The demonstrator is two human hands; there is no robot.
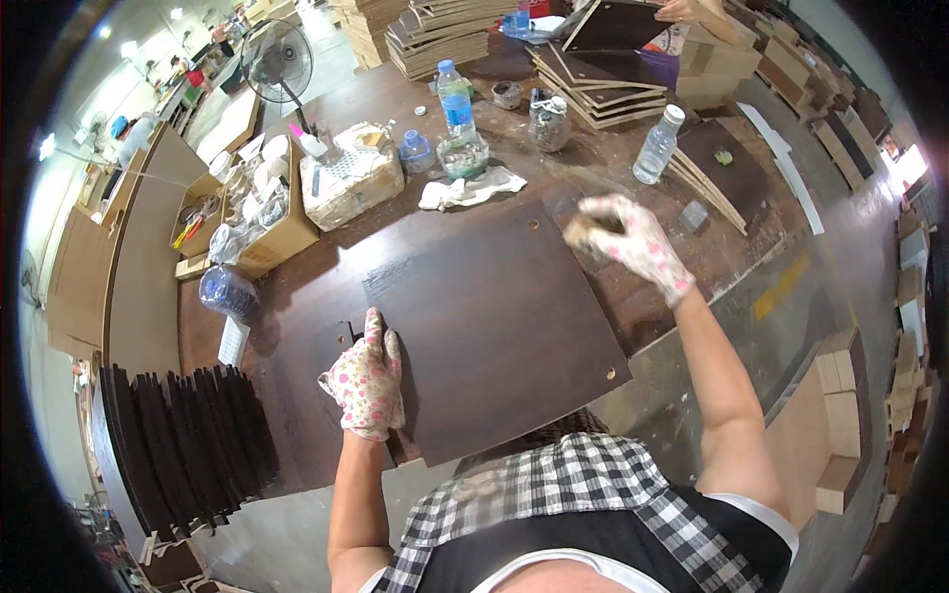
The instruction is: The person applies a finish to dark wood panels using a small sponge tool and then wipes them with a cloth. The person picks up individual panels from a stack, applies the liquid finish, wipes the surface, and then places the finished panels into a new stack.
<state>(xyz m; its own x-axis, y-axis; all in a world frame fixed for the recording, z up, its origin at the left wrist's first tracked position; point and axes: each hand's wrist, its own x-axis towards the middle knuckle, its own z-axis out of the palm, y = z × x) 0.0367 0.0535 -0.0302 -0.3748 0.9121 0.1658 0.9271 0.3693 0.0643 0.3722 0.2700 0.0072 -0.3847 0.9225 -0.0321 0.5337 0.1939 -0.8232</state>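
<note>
A dark brown flat panel (504,336) with small holes at its right corners lies tilted on the worktable. My left hand (366,387), in a floral glove, lies at the panel's left edge, fingers stretched out and holding nothing. Beside its fingertips is a small black bracket-like piece (348,332). Wrapped in the fingers of my gloved right hand (643,247) is a small tan block (585,233), held by the panel's far right corner. Motion blurs the block, and its exact kind cannot be told.
Beyond the panel lie a white rag (473,188), a blue-capped bottle (456,99) and a clear bottle (658,146). A cardboard box (277,237) stands left of a wrapped block (354,183). Dark strips (188,445) stand near left; stacked panels (598,94) lie far right, by another person's hand (682,12).
</note>
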